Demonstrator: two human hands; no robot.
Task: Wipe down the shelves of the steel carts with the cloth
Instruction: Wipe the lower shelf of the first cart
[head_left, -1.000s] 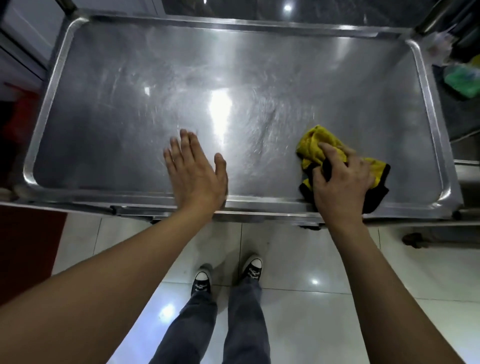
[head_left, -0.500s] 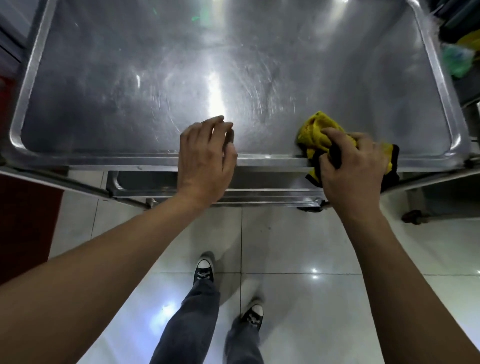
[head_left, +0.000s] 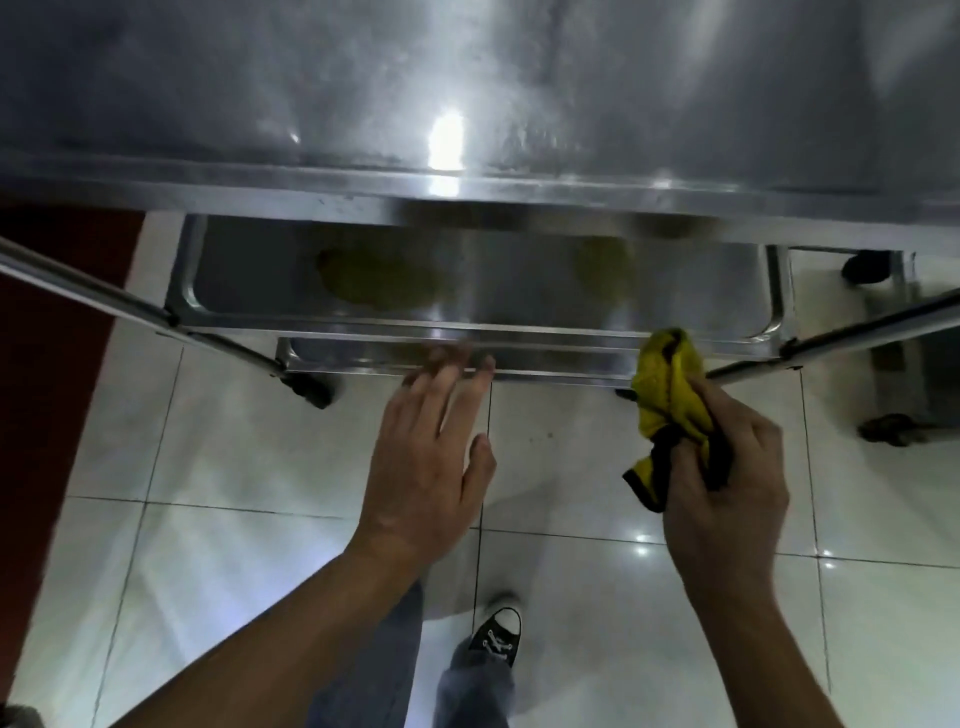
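The yellow cloth (head_left: 670, 395) is bunched in the right hand (head_left: 727, 483), fingers closed round it, held off the steel just before the middle shelf (head_left: 493, 291). That shelf lies ahead and below both hands, its long axis running left to right. The left hand (head_left: 431, 457) is open, fingers spread, holding nothing. The top shelf (head_left: 467, 78) overhangs above; white floor tiles (head_left: 571, 623) lie underfoot.
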